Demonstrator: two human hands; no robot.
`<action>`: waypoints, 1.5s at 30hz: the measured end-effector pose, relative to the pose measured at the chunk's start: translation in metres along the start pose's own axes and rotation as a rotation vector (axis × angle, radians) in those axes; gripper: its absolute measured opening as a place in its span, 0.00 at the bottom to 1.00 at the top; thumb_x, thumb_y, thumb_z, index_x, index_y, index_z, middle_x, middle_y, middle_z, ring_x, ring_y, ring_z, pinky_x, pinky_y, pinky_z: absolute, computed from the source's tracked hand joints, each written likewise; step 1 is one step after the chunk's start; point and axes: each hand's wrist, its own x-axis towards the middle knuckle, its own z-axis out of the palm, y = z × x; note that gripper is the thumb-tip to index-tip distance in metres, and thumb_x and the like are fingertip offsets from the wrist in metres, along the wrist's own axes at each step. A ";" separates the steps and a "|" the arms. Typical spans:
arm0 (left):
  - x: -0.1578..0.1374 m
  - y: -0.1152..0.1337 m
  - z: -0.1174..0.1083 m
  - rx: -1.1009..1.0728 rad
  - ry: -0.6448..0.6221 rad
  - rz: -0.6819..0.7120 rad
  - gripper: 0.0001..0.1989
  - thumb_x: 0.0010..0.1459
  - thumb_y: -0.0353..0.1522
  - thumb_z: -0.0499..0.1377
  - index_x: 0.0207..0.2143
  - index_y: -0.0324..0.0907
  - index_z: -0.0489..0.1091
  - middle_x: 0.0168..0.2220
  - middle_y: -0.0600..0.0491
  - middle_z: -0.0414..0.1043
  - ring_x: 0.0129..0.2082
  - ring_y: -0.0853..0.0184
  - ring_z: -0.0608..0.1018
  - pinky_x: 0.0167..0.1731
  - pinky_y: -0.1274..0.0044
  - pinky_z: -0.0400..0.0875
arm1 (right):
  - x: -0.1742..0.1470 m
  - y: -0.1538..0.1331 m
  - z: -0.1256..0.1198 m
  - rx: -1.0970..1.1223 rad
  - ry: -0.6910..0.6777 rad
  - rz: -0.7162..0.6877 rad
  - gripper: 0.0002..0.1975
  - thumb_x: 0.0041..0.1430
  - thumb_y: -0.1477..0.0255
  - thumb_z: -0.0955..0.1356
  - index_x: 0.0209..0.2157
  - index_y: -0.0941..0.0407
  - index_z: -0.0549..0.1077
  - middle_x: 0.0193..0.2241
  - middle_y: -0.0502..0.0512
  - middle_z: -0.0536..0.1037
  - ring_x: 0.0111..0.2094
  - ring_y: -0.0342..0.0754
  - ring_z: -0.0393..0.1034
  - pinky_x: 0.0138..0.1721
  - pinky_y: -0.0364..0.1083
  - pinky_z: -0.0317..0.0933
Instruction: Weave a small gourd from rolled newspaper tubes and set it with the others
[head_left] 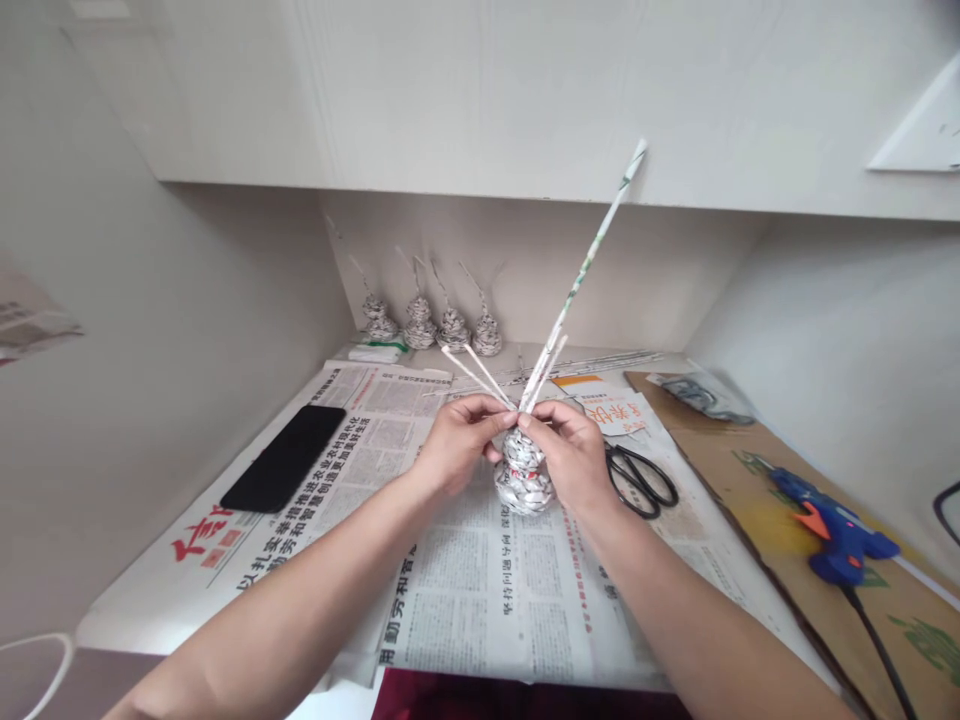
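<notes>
A small gourd-shaped weaving of rolled newspaper [523,488] stands upright on the newspaper sheets [465,610], between my hands. Several paper tubes fan out of its narrow top, and one long tube with green marks [589,262] reaches far up to the right. My left hand [466,440] pinches the base of the tubes from the left, thumb and forefinger closed. From the other side my right hand [570,452] has its thumb and fingers closed at the same spot. The fingertips hide where the tubes meet the woven neck.
Several similar woven paper gourds [452,330] line the back wall. A black phone [285,458] lies at left. Right of my hands are black-handled scissors [643,480], and a blue glue gun [832,525] on cardboard [720,460]. Loose paper tubes [600,364] lie behind; a cabinet [480,100] overhangs.
</notes>
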 end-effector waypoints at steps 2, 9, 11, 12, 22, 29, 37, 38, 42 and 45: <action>-0.003 -0.001 0.004 -0.077 0.031 -0.020 0.14 0.43 0.35 0.70 0.28 0.36 0.71 0.27 0.57 0.70 0.22 0.77 0.71 0.18 0.85 0.70 | -0.002 0.000 0.001 -0.035 0.011 -0.005 0.09 0.50 0.66 0.73 0.26 0.55 0.72 0.22 0.46 0.73 0.23 0.42 0.64 0.25 0.42 0.57; -0.008 0.003 0.006 -0.163 0.053 -0.076 0.14 0.42 0.33 0.71 0.26 0.36 0.69 0.26 0.57 0.70 0.25 0.75 0.75 0.23 0.84 0.75 | -0.001 -0.003 0.002 -0.167 0.054 -0.091 0.07 0.51 0.68 0.73 0.30 0.55 0.73 0.29 0.49 0.76 0.31 0.44 0.69 0.34 0.43 0.63; -0.008 0.005 0.005 -0.127 0.045 -0.065 0.15 0.43 0.34 0.71 0.27 0.36 0.69 0.26 0.56 0.71 0.24 0.75 0.75 0.24 0.83 0.76 | -0.001 -0.006 0.002 -0.190 0.048 -0.117 0.08 0.51 0.69 0.73 0.32 0.54 0.73 0.30 0.49 0.75 0.32 0.44 0.69 0.34 0.43 0.63; -0.008 0.006 0.005 -0.102 0.040 -0.056 0.15 0.43 0.34 0.70 0.27 0.36 0.68 0.25 0.56 0.71 0.24 0.75 0.75 0.23 0.83 0.75 | -0.001 -0.007 0.001 -0.199 0.040 -0.125 0.08 0.51 0.69 0.73 0.33 0.54 0.73 0.31 0.49 0.75 0.32 0.44 0.69 0.34 0.43 0.63; -0.009 0.011 0.003 0.143 0.026 0.067 0.13 0.49 0.37 0.66 0.28 0.37 0.69 0.26 0.55 0.70 0.24 0.74 0.71 0.20 0.84 0.70 | 0.000 -0.010 -0.001 -0.105 -0.024 -0.086 0.07 0.50 0.67 0.73 0.30 0.54 0.76 0.28 0.50 0.77 0.30 0.46 0.70 0.32 0.44 0.64; -0.012 0.007 0.005 0.295 0.033 0.152 0.11 0.52 0.37 0.64 0.30 0.38 0.69 0.26 0.55 0.69 0.23 0.74 0.70 0.19 0.84 0.67 | -0.001 -0.014 0.000 -0.112 0.038 -0.101 0.08 0.50 0.64 0.73 0.27 0.54 0.74 0.26 0.51 0.78 0.29 0.47 0.71 0.32 0.46 0.65; -0.014 0.014 0.005 0.379 0.003 0.171 0.09 0.51 0.35 0.64 0.28 0.38 0.69 0.28 0.54 0.70 0.25 0.72 0.71 0.20 0.82 0.68 | 0.000 -0.006 0.002 0.040 0.072 -0.045 0.09 0.49 0.65 0.74 0.25 0.55 0.74 0.24 0.48 0.75 0.27 0.43 0.67 0.32 0.43 0.62; -0.014 0.015 0.004 0.384 0.016 0.171 0.09 0.50 0.35 0.64 0.28 0.38 0.69 0.27 0.54 0.70 0.24 0.73 0.70 0.20 0.82 0.67 | 0.002 -0.007 0.001 0.036 0.076 -0.028 0.11 0.50 0.63 0.74 0.25 0.56 0.73 0.23 0.48 0.75 0.26 0.43 0.67 0.31 0.43 0.62; -0.008 0.017 -0.002 0.355 0.075 0.161 0.10 0.48 0.35 0.66 0.26 0.38 0.69 0.24 0.56 0.70 0.21 0.75 0.69 0.19 0.83 0.62 | 0.014 -0.013 -0.013 -0.126 -0.013 0.048 0.18 0.52 0.54 0.70 0.24 0.56 0.75 0.23 0.52 0.76 0.26 0.45 0.69 0.28 0.44 0.62; 0.001 0.016 -0.012 0.260 0.124 0.145 0.12 0.45 0.36 0.67 0.26 0.39 0.68 0.22 0.56 0.71 0.19 0.74 0.69 0.17 0.83 0.59 | 0.017 -0.020 -0.040 -0.457 -0.177 0.040 0.17 0.50 0.55 0.71 0.28 0.55 0.76 0.26 0.52 0.78 0.28 0.48 0.70 0.30 0.46 0.63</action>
